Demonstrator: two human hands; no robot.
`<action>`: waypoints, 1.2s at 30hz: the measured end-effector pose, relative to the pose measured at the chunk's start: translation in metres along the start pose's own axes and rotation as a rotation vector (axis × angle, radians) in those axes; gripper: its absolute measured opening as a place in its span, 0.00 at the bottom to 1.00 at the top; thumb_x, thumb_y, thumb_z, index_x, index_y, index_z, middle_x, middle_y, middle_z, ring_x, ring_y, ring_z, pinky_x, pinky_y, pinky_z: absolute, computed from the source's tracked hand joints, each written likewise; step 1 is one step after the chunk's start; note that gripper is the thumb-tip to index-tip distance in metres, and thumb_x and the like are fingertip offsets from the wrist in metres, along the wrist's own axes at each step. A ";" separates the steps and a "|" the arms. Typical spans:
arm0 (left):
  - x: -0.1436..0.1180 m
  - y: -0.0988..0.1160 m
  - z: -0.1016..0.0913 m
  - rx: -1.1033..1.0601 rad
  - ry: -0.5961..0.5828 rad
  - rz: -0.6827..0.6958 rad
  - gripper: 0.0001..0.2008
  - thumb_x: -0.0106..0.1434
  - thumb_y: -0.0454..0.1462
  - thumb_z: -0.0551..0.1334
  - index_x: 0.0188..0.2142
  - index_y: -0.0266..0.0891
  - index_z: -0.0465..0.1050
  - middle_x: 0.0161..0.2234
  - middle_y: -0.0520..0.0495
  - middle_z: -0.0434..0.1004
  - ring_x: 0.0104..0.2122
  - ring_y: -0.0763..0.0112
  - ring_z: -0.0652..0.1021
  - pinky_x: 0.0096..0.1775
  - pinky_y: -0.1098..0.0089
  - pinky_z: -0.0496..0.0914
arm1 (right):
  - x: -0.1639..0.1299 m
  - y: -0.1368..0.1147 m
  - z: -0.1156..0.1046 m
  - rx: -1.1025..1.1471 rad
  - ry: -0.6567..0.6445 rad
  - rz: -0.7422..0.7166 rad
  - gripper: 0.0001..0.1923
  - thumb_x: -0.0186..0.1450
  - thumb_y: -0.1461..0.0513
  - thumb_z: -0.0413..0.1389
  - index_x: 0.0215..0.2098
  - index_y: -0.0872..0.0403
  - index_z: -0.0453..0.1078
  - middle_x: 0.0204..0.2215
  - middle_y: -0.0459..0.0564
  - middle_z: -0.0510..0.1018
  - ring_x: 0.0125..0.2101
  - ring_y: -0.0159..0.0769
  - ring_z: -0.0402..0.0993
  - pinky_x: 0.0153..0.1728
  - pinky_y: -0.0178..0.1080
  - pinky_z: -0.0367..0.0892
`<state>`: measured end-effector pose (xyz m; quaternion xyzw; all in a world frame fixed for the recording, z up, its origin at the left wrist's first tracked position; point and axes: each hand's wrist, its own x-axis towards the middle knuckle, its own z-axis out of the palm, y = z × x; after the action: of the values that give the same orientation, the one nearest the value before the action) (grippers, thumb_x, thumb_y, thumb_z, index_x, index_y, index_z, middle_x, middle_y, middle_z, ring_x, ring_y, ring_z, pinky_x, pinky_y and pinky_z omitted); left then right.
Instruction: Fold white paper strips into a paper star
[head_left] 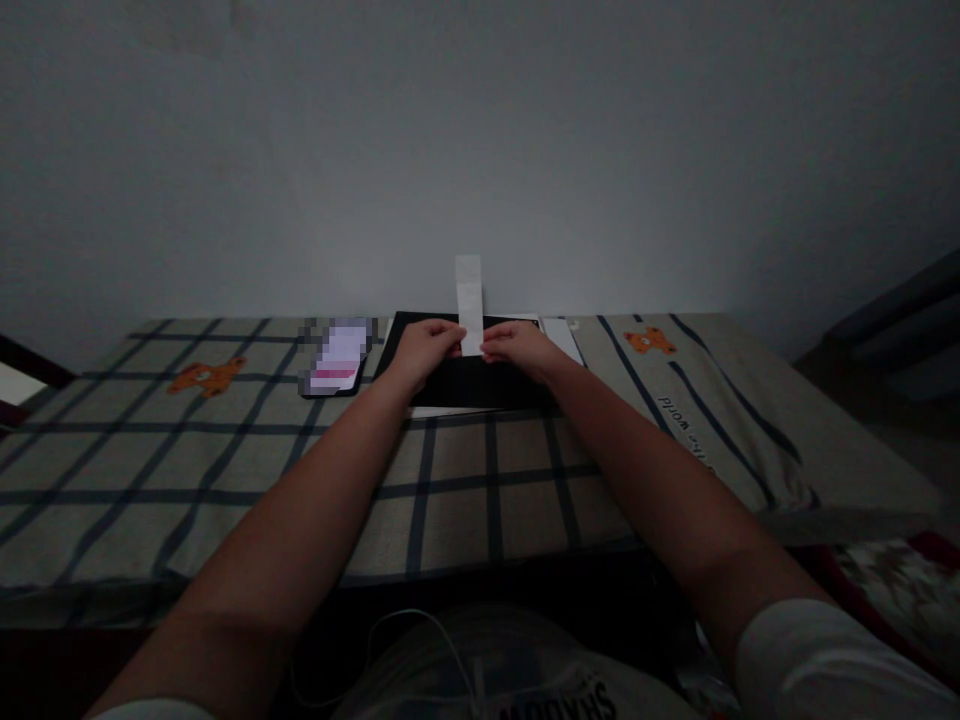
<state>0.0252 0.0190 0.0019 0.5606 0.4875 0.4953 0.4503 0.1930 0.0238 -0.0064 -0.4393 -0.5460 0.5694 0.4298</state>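
A narrow white paper strip (469,300) stands up between my hands, with faint crease lines across it. My left hand (426,350) pinches its lower left edge between thumb and fingers. On the opposite side, my right hand (523,347) pinches the lower right edge. Both hands rest over a flat black sheet or board (480,385), which covers part of the table. White paper (561,338) shows from beneath the black piece at its right side and along its front edge.
A phone (339,357) with a lit, partly blurred screen lies left of the black piece. The checked tablecloth (457,490) has orange bear prints. A grey wall (480,150) rises directly behind the table. A white cable (409,612) hangs near my lap.
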 end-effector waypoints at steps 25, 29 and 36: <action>0.005 0.001 -0.007 -0.079 0.099 0.104 0.09 0.50 0.40 0.66 0.26 0.35 0.74 0.23 0.51 0.73 0.23 0.75 0.71 0.30 0.73 0.67 | -0.001 -0.003 -0.001 -0.048 -0.005 -0.060 0.07 0.56 0.73 0.56 0.28 0.58 0.74 0.25 0.48 0.77 0.26 0.26 0.72 0.33 0.32 0.71; 0.002 0.002 -0.006 0.060 0.030 0.076 0.09 0.49 0.40 0.67 0.25 0.36 0.75 0.21 0.50 0.73 0.21 0.75 0.70 0.28 0.73 0.66 | 0.003 -0.003 -0.002 0.038 0.108 -0.068 0.06 0.59 0.70 0.55 0.32 0.57 0.73 0.28 0.48 0.77 0.26 0.25 0.72 0.35 0.32 0.71; -0.001 -0.001 -0.001 0.108 -0.105 0.033 0.09 0.49 0.40 0.68 0.26 0.37 0.76 0.25 0.47 0.76 0.23 0.74 0.73 0.30 0.71 0.68 | 0.007 0.001 -0.004 0.035 0.153 -0.130 0.03 0.58 0.67 0.58 0.32 0.57 0.71 0.25 0.45 0.76 0.25 0.25 0.72 0.31 0.31 0.70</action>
<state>0.0240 0.0177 0.0005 0.6172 0.4798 0.4455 0.4363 0.1951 0.0316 -0.0075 -0.4377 -0.5287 0.5147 0.5138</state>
